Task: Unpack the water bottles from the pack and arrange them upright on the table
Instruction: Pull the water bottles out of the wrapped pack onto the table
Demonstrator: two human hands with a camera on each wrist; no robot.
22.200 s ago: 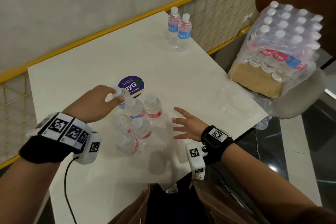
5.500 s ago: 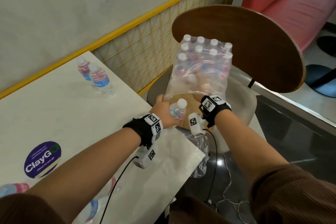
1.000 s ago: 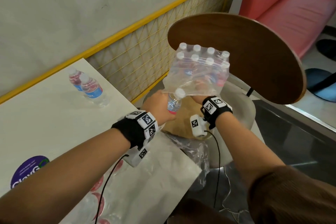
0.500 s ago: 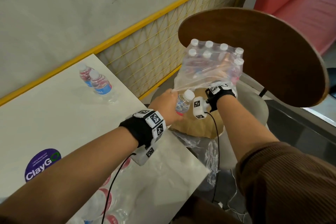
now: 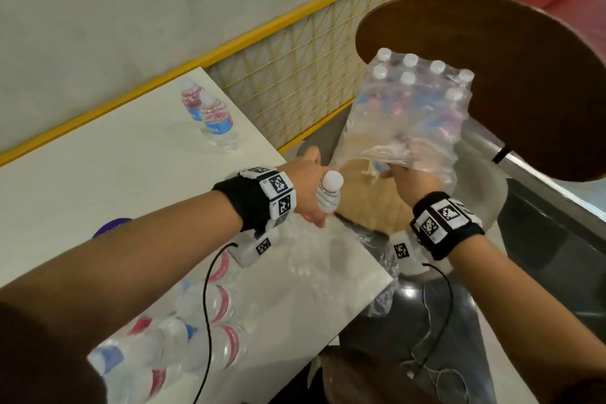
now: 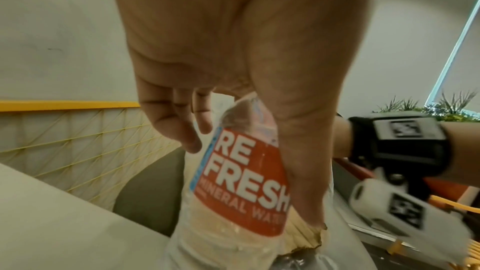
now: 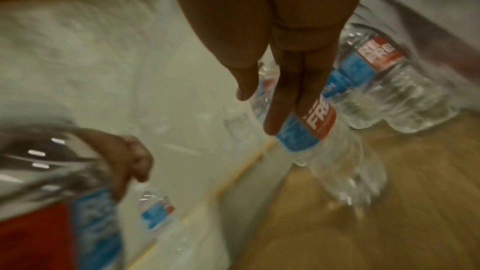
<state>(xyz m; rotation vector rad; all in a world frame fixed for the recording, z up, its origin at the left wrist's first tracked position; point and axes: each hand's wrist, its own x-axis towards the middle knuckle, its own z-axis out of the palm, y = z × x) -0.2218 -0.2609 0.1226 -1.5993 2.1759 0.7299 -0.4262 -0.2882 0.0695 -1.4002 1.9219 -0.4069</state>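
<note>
A shrink-wrapped pack (image 5: 423, 108) of water bottles stands on a cardboard tray (image 5: 364, 203) on the chair seat, its near side torn open. My left hand (image 5: 310, 188) grips one white-capped bottle (image 5: 329, 195) just off the table's right corner; the left wrist view shows its red label (image 6: 246, 182) with my thumb and fingers (image 6: 179, 130) around it. My right hand (image 5: 405, 179) reaches into the torn wrap. In the right wrist view its fingers (image 7: 285, 93) lie straight against a blue-and-red labelled bottle (image 7: 322, 130) inside the pack.
The white table (image 5: 98, 174) carries two upright bottles (image 5: 216, 121) at the back edge and several bottles (image 5: 200, 321) near me, under my left forearm. A yellow mesh fence (image 5: 295, 75) runs behind. The chair's wooden back (image 5: 508, 85) rises behind the pack. Loose plastic wrap (image 5: 383, 259) hangs off the table corner.
My left hand has drawn its bottle clear of the torn wrap, toward the table corner. My right hand stays at the pack's opening, and the pack has tipped slightly.
</note>
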